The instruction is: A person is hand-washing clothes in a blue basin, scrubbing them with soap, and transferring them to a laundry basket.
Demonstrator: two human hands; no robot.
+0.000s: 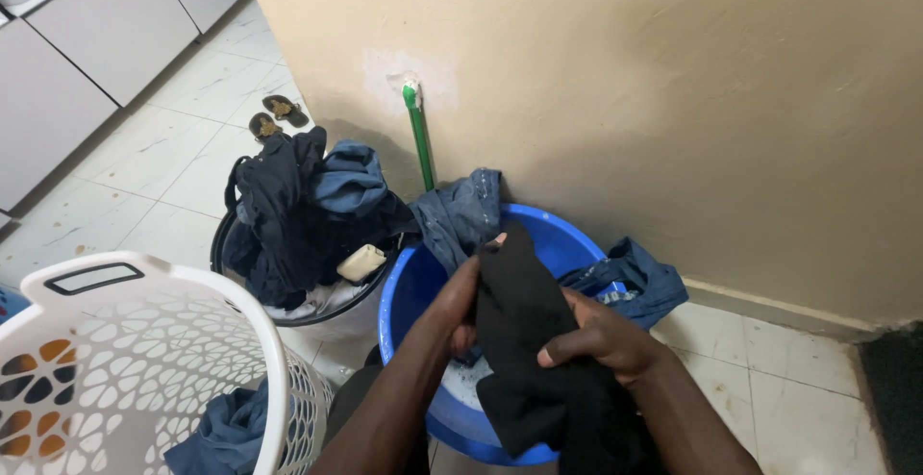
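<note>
Head view: both hands' fingers clamp the black garment [524, 340], long axis upright over blue basin [409, 292].

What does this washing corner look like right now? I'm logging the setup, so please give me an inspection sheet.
Surface: pale tiled floor, scuffed and stained.
Job's things: black garment held over the blue basin; denim pieces draped over the basin's rim.
Clutter: dark bucket heaped with dark clothes, a pale soap bar on top; white laundry basket with blue cloth inside.
Grippers: left hand and right hand both grip the black garment.
Cables: nothing seen.
Surroundings: beige wall, green-handled stick leaning on it, a pair of sandals, white cabinets.
</note>
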